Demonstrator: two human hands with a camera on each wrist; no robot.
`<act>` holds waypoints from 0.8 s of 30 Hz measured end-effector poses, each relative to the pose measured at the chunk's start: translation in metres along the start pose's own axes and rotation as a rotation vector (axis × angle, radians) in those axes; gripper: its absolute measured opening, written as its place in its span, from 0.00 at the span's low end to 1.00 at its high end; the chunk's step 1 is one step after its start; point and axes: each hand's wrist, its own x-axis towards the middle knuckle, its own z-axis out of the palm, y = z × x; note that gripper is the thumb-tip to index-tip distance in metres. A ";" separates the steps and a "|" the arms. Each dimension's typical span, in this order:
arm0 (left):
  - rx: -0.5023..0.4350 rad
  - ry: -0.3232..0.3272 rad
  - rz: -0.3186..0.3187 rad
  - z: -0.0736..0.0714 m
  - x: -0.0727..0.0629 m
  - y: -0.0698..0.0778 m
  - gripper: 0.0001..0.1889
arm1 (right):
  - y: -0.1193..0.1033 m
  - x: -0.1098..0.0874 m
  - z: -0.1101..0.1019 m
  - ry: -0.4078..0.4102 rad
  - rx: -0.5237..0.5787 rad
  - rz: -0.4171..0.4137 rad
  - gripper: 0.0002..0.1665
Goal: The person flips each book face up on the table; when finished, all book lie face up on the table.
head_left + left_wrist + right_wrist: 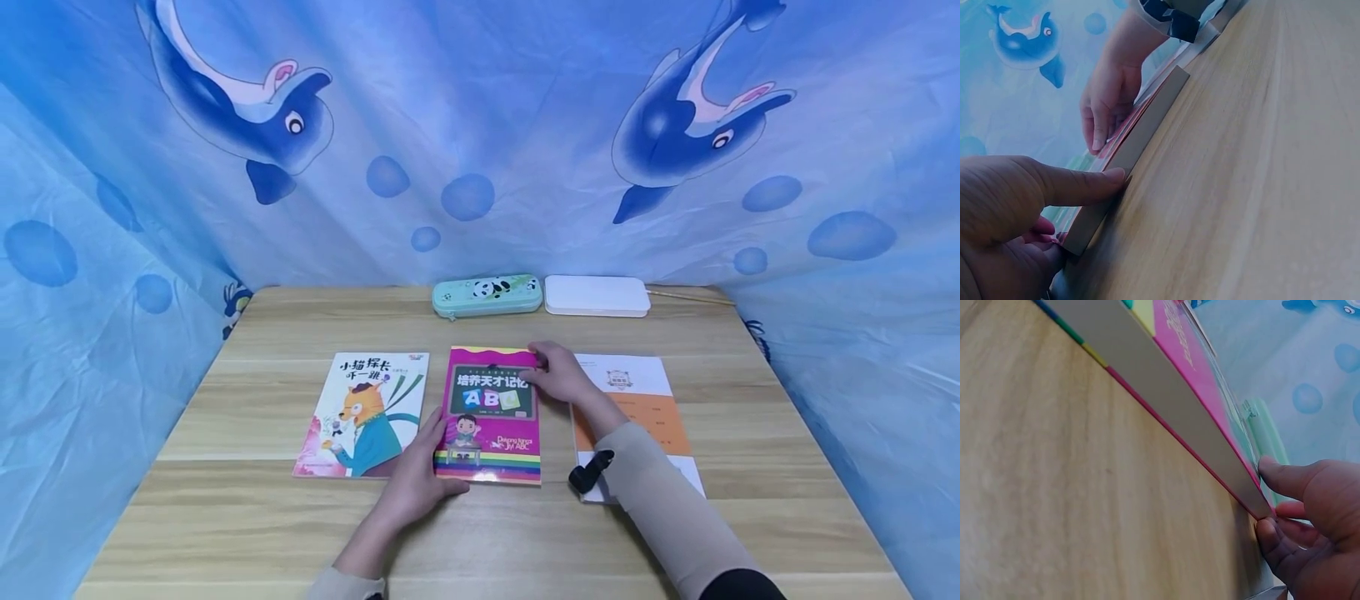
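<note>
A magenta ABC book point(491, 429) lies between two other books, with both hands on it. My left hand point(415, 482) holds its lower left corner, the fingers along the left side. In the left wrist view the left thumb point(1085, 186) presses the bottom page edge. Near the top right corner my right hand point(561, 372) pinches the book. The right wrist view shows the right thumb point(1285, 477) on the cover and a finger at the edge. A cat picture book point(367, 433) sits to the left. A white and orange book point(637, 400), partly hidden by the right forearm, lies to the right.
Along the back of the wooden table point(247, 517) lie a green panda pencil case point(487, 296) and a white case point(596, 296). A thin stick point(690, 297) extends rightward from the white case. Blue dolphin curtains point(480, 125) surround the table's back and sides.
</note>
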 end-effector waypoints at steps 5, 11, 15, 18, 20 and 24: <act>-0.013 -0.009 -0.002 0.001 0.002 0.000 0.57 | 0.002 -0.001 -0.006 -0.019 0.008 -0.008 0.40; -0.040 -0.009 0.002 0.000 0.005 0.000 0.58 | 0.005 -0.007 -0.016 -0.008 0.029 -0.020 0.43; -0.063 0.005 0.012 -0.001 0.006 0.004 0.55 | 0.005 -0.013 -0.024 0.010 0.062 -0.021 0.42; -0.083 0.021 0.009 -0.001 0.007 0.008 0.51 | 0.006 -0.017 -0.030 0.027 0.085 -0.031 0.41; -0.089 0.024 0.009 0.000 0.008 0.010 0.49 | 0.009 -0.021 -0.034 0.039 0.092 -0.040 0.39; -0.088 0.010 0.032 0.002 0.009 0.014 0.47 | 0.016 -0.027 -0.043 0.051 0.085 -0.029 0.39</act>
